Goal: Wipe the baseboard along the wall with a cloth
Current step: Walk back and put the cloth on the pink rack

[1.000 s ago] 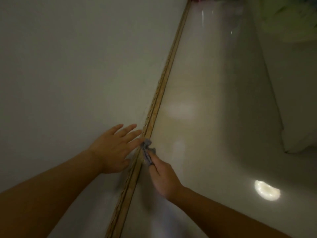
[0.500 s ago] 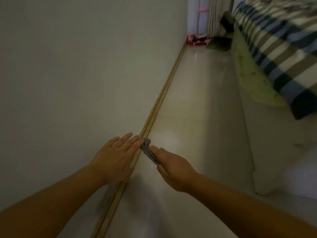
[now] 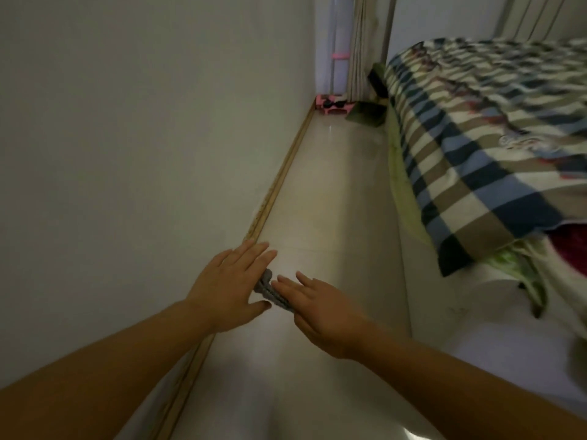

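Observation:
A narrow wooden baseboard (image 3: pixel 279 182) runs along the foot of the pale wall (image 3: pixel 143 138), from the near left to the far corner. A small grey cloth (image 3: pixel 270 290) lies bunched between my two hands, low by the floor. My right hand (image 3: pixel 320 312) holds the cloth from the right, fingers stretched forward. My left hand (image 3: pixel 232 287) is flat and spread over the baseboard, its fingers touching the cloth's left side. The stretch of baseboard under my left hand is hidden.
A bed (image 3: pixel 476 312) with a checked blanket (image 3: pixel 476 147) fills the right side, leaving a strip of glossy floor (image 3: pixel 333 201) beside the wall. At the far end stand a pink object (image 3: pixel 333 104), a dark box (image 3: pixel 367 114) and curtains (image 3: pixel 359 42).
The view has tilted up, showing the bed and the far corner. Both hands sit a little off the wall now, and my right hand's fingers have straightened over the cloth.

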`<action>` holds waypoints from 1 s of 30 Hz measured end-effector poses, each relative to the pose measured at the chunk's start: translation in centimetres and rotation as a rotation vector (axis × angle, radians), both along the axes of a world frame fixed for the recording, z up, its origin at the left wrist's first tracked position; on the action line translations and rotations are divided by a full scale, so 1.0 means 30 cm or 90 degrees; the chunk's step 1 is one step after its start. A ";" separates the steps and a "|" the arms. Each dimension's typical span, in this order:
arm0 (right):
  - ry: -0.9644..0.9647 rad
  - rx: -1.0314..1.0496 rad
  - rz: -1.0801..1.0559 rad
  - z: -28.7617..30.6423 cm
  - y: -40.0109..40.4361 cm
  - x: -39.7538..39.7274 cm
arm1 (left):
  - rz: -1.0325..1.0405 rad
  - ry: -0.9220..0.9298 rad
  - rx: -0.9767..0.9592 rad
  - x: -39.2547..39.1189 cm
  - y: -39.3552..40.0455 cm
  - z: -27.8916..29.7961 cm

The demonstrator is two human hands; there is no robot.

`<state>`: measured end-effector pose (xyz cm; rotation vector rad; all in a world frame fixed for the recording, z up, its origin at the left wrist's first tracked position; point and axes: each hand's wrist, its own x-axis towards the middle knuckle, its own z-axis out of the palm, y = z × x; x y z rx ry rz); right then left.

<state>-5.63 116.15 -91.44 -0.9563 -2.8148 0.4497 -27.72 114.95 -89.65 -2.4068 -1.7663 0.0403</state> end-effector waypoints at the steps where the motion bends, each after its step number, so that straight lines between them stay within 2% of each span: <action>1: -0.007 0.001 -0.002 0.026 -0.005 0.020 | -0.013 0.009 0.001 0.019 0.003 0.024; 10: -0.029 -0.013 -0.037 0.372 -0.032 0.143 | -0.106 0.002 0.023 0.137 0.011 0.336; 17: -0.007 -0.028 -0.071 0.687 -0.034 0.260 | -0.157 -0.037 0.019 0.235 0.036 0.674; 21: 0.068 0.038 -0.088 0.891 -0.029 0.328 | -0.133 -0.073 0.015 0.325 0.053 0.912; 25: 0.087 0.071 -0.119 1.109 -0.017 0.372 | -0.144 -0.083 0.030 0.391 0.082 1.170; 30: 0.130 0.181 -0.167 1.397 0.003 0.410 | -0.162 -0.107 0.058 0.435 0.093 1.465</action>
